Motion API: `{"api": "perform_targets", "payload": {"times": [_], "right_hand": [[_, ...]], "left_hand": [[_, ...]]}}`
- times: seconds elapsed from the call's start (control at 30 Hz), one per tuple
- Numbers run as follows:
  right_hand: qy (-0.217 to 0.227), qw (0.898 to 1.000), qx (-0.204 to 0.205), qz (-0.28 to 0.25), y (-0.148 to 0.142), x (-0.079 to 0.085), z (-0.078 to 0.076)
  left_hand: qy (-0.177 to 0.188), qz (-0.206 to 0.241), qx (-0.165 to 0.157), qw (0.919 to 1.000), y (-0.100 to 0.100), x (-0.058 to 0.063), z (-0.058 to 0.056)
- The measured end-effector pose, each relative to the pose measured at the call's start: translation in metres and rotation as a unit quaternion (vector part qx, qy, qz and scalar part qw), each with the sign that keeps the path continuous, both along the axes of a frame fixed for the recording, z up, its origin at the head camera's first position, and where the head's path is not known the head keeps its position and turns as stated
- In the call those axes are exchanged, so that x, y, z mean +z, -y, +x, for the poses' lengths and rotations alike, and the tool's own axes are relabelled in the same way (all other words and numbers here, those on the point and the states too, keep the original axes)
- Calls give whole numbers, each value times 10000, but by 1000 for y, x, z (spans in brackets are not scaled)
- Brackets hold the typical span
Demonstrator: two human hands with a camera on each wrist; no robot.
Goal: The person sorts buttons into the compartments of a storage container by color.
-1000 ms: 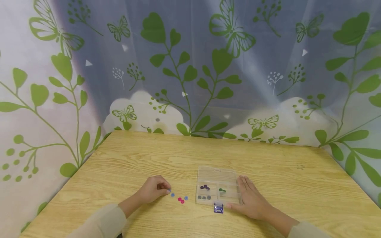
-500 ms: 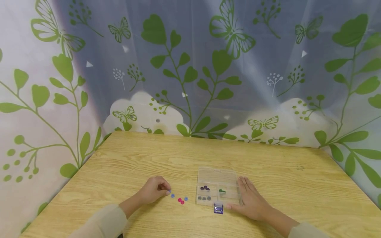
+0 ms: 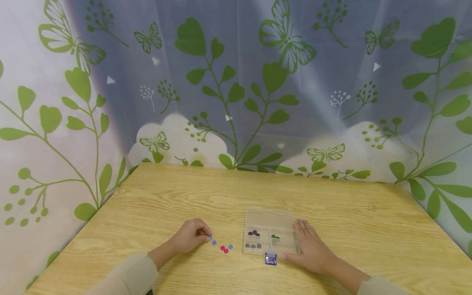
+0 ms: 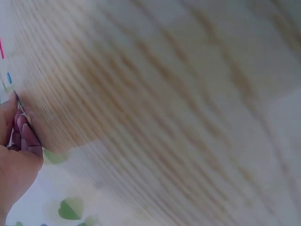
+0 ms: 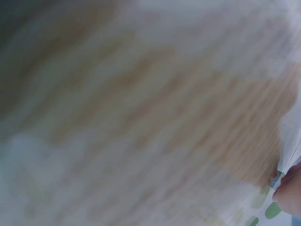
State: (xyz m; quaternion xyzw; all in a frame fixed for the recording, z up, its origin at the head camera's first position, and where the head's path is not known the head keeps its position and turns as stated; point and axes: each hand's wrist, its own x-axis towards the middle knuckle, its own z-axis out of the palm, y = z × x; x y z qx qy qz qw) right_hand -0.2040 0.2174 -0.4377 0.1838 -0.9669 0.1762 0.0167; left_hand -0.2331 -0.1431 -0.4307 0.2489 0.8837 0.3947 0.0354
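My left hand (image 3: pixel 191 234) pinches a small blue button (image 3: pixel 210 237) between thumb and fingertips at the table surface; the fingers partly hide it. Beside it lie another blue button (image 3: pixel 214 243), two touching pink buttons (image 3: pixel 224 249) and a third blue button (image 3: pixel 230 246). A clear plastic compartment box (image 3: pixel 271 241) stands with its lid raised at the back. It holds purple buttons (image 3: pixel 254 233) at the left rear, grey buttons (image 3: pixel 253 246) at the left front and green buttons (image 3: pixel 275 237) at the right. My right hand (image 3: pixel 315 250) rests against the box's right side, fingers straight.
A purple latch (image 3: pixel 271 259) sticks out from the box's front edge. The wood-grain table (image 3: pixel 184 192) reaches back to a curtain (image 3: pixel 236 82) printed with leaves and butterflies. Both wrist views mostly show blurred wood grain.
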Motion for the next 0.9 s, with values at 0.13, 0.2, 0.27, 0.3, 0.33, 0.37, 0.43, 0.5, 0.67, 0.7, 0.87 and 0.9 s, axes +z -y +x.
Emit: {"api": "perform_targets", "payload": {"times": [0.13,0.2,0.27,0.3,0.33,0.37,0.43,0.5,0.67,0.7,0.87,0.9], "right_hand": [[66,10000,6,0,0,1,0],[90,10000,11,-4,0,1,1],[100,9999,18,-4,1,2,1],[105,9999,18,-7,1,2,1],[105,9999,16,-7,1,2,1],[101,9999,14,-6,1,2,1],[102,9999,12,-12,1,2,1],[106,9999,7,-24,1,3,1],[127,9999,-6,-33,1,4,2],[136,9999,-8,-35,1,4,2],[169,9998,-11,-39,1,6,2],[180,9998,-12,-38,1,6,2]], "left_hand": [[-79,-22,15,10000,1,-2,-1],[-214,-40,16,9998,1,-2,-1],[-404,-55,22,9992,1,-3,0],[-490,-50,27,9988,0,-3,0],[-571,-43,28,9984,0,-3,0],[-641,-33,35,9979,0,-4,0],[-714,-19,75,9974,-1,-4,1],[-711,-21,139,9974,-2,-4,0],[-675,-151,431,9967,-5,-4,0],[-660,-175,487,9965,-5,-4,0],[-556,-200,633,9962,-7,-3,1],[-540,-196,645,9963,-7,-2,1]]}}
